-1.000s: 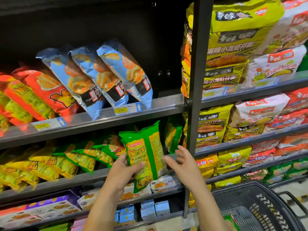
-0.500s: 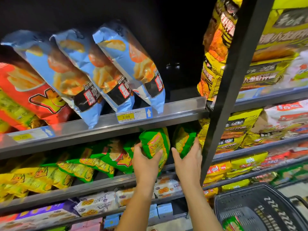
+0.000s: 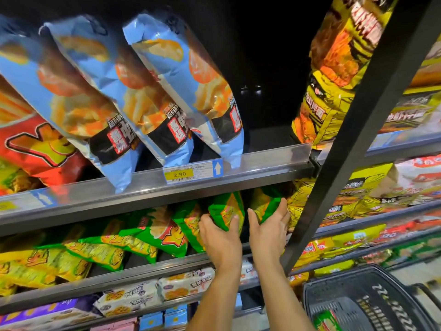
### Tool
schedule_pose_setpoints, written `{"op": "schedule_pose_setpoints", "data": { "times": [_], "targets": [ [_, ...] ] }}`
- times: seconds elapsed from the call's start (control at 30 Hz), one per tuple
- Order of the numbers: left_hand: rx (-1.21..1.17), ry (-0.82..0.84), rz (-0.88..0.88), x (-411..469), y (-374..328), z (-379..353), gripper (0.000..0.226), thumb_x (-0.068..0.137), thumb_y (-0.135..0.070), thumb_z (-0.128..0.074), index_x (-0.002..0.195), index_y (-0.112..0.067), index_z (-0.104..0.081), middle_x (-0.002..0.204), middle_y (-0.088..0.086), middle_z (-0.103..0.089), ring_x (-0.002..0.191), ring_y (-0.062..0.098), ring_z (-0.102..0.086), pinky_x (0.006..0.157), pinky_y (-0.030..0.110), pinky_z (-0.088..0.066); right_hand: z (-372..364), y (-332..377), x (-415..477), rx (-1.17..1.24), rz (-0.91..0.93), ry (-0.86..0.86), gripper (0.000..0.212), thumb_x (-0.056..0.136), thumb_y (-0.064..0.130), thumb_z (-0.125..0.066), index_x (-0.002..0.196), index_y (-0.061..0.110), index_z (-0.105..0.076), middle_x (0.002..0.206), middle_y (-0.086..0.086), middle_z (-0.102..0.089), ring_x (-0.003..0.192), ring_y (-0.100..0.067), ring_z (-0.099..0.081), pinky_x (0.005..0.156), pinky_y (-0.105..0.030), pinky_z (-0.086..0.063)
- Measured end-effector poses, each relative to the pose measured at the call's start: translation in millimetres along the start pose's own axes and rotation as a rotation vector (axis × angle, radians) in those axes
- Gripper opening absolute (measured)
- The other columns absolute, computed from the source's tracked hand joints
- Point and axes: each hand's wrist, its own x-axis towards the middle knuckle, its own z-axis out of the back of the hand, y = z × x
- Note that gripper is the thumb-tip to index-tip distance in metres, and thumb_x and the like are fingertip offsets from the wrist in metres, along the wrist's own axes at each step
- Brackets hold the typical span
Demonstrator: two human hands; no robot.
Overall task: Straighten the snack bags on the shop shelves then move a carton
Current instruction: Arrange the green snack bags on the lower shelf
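Head view: a black post (image 3: 358,144) stands just right of the right hand (image 3: 269,231). A metal shelf edge (image 3: 250,179) runs close above both hands. Higher up lean three blue bags (image 3: 181,91), with a yellow price tag (image 3: 179,174) under them. A black basket (image 3: 334,280) sits down below the right hand. The left hand (image 3: 222,240) grips a green snack bag (image 3: 228,209), thumb on one side and fingers on the other. The right hand is flat, and its straight fingers touch a second green bag (image 3: 267,203) just above them.
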Motion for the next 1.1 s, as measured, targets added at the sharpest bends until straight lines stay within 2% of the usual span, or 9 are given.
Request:
{"op": "schedule_pose_setpoints", "data": {
  "times": [0.13, 0.23, 0.37, 0.43, 0.57, 0.73, 0.87, 0.97, 1.1],
  "targets": [
    [0.015, -0.025, -0.005, 9, 4, -5, 0.052, 0.081, -0.035, -0.089, 0.097, -0.016, -0.044, 0.103, 0.003, -0.05, 0.104, 0.031, -0.057, 0.082, 0.044, -0.049, -9, -1, 7, 0.006, -0.031, -0.004, 0.087, 0.098, 0.041, -0.068, 0.162, 0.016, -0.016, 0.165, -0.017, -0.032, 0.145, -0.041, -0.043, 0.101, -0.057, -0.049],
    [0.002, -0.028, 0.018, 13, 4, -7, 0.05, 0.083, -0.031, -0.089, 0.096, -0.016, -0.042, 0.104, 0.002, -0.048, 0.104, 0.029, -0.056, 0.079, 0.036, -0.042, -14, -1, 12, 0.024, -0.044, -0.024, 0.077, 0.1, 0.031, -0.066, 0.16, 0.011, -0.022, 0.163, -0.019, -0.035, 0.141, -0.044, -0.047, 0.101, -0.057, -0.049],
    [0.028, -0.013, 0.01, 13, 8, -11, 0.052, 0.083, -0.03, -0.089, 0.095, -0.017, -0.04, 0.104, 0.001, -0.045, 0.106, 0.032, -0.057, 0.08, 0.039, -0.045, -17, 1, 14, 0.067, -0.031, -0.054, 0.065, 0.101, 0.024, -0.064, 0.154, 0.008, -0.03, 0.157, -0.018, -0.042, 0.135, -0.045, -0.052, 0.094, -0.058, -0.052],
    [0.05, 0.009, 0.017, 12, 13, -12, 0.049, 0.083, -0.031, -0.088, 0.099, -0.015, -0.044, 0.106, 0.002, -0.048, 0.108, 0.032, -0.058, 0.081, 0.038, -0.046, -14, 2, 11, 0.109, -0.021, -0.078, 0.064, 0.101, 0.025, -0.066, 0.153, 0.009, -0.033, 0.152, -0.018, -0.046, 0.128, -0.046, -0.057, 0.092, -0.056, -0.053],
    [0.049, 0.045, 0.059, 5, 20, -11, 0.056, 0.086, -0.029, -0.086, 0.126, -0.008, -0.052, 0.125, 0.007, -0.055, 0.117, 0.028, -0.057, 0.086, 0.039, -0.048, -6, 3, 1, 0.2, 0.018, -0.118, 0.062, 0.1, 0.028, -0.068, 0.151, 0.011, -0.037, 0.143, -0.014, -0.054, 0.123, -0.038, -0.061, 0.087, -0.043, -0.05],
    [0.005, 0.084, 0.11, -5, 21, -1, 0.049, 0.091, -0.029, -0.08, 0.126, -0.01, -0.05, 0.121, 0.004, -0.055, 0.105, 0.023, -0.056, 0.08, 0.033, -0.041, 13, 8, -17, 0.267, 0.054, -0.13, 0.061, 0.099, 0.032, -0.068, 0.15, 0.016, -0.038, 0.141, -0.007, -0.056, 0.124, -0.03, -0.06, 0.086, -0.038, -0.044],
    [-0.012, 0.092, 0.136, -14, 20, 14, 0.051, 0.093, -0.031, -0.078, 0.129, -0.011, -0.049, 0.123, 0.0, -0.051, 0.109, 0.024, -0.057, 0.085, 0.035, -0.045, 29, 11, -32, 0.286, 0.098, -0.123, 0.06, 0.099, 0.039, -0.067, 0.148, 0.02, -0.036, 0.139, -0.002, -0.057, 0.121, -0.028, -0.063, 0.088, -0.041, -0.049],
    [-0.064, 0.095, 0.147, -22, 16, 30, 0.052, 0.094, -0.033, -0.077, 0.131, -0.013, -0.047, 0.132, 0.003, -0.052, 0.114, 0.023, -0.056, 0.091, 0.037, -0.049, 45, 10, -46, 0.261, 0.134, -0.098, 0.061, 0.099, 0.039, -0.067, 0.148, 0.022, -0.035, 0.14, -0.002, -0.057, 0.119, -0.029, -0.064, 0.085, -0.041, -0.051],
    [-0.167, 0.092, 0.107, -34, 9, 56, 0.047, 0.092, -0.038, -0.078, 0.123, -0.026, -0.045, 0.131, -0.001, -0.055, 0.124, 0.02, -0.056, 0.101, 0.039, -0.049, 74, 2, -64, 0.231, 0.182, -0.061, 0.061, 0.099, 0.037, -0.068, 0.149, 0.019, -0.038, 0.141, -0.004, -0.058, 0.123, -0.028, -0.062, 0.09, -0.043, -0.053]
  ]
}}
